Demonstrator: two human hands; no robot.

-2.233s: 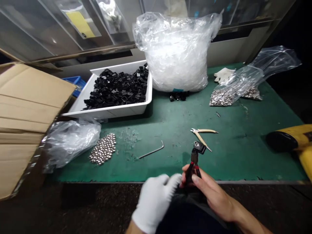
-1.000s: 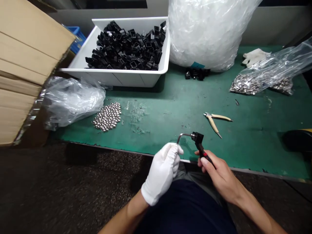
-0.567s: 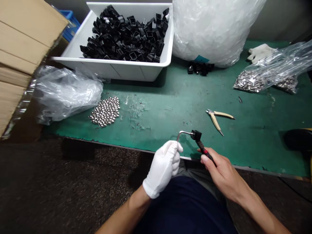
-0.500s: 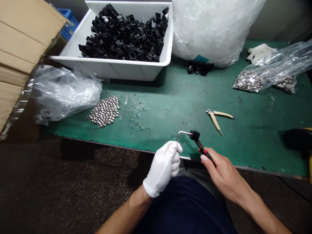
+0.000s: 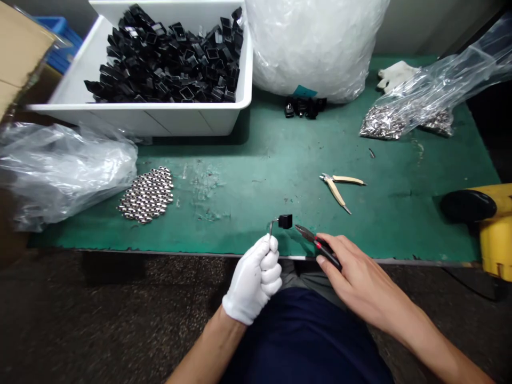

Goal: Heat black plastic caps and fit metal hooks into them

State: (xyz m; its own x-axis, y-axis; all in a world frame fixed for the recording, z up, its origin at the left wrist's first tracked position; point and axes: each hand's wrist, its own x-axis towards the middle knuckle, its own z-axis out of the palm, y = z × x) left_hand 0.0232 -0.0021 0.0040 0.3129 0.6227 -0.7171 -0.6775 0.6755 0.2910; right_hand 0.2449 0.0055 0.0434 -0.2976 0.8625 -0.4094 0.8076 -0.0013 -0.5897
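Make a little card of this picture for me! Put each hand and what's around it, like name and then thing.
Left hand: white glove, gripping a hex key with a black block on its end
Right hand: bare, holding cutters with red and black handles
Nearby: tan-handled pliers on a green bench
Also there: steel balls, a white tub of black pieces, a big clear bag

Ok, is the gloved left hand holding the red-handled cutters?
No, the bare right hand holds the red-handled cutters; the gloved left hand grips a bent metal rod.
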